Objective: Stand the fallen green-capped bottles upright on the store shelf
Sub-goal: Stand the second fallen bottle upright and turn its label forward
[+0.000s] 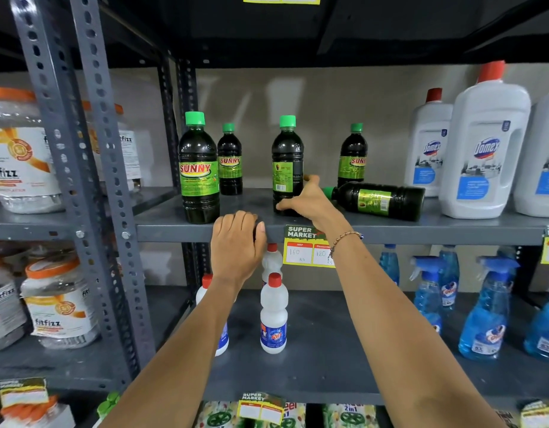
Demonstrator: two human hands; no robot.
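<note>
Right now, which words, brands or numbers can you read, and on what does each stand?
"SUNNY": front left green-capped bottle.
"Domex": big white bottle.
"fitfizz": jar.
"SUPER MARKET", "160", "120": price tag.
"Rin": small white bottle.
Fallen bottle label: too blurred to read.

The grey metal shelf point(421, 231) carries four upright green-capped bottles point(199, 171), one fallen bottle point(380, 200) lying on its side, and white Domex jugs point(483, 149) at right.

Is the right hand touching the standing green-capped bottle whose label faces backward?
Touching. In the head view the right hand wraps the lower part of the upright bottle, fingers across its base and thumb behind it, with no gap visible.
</note>
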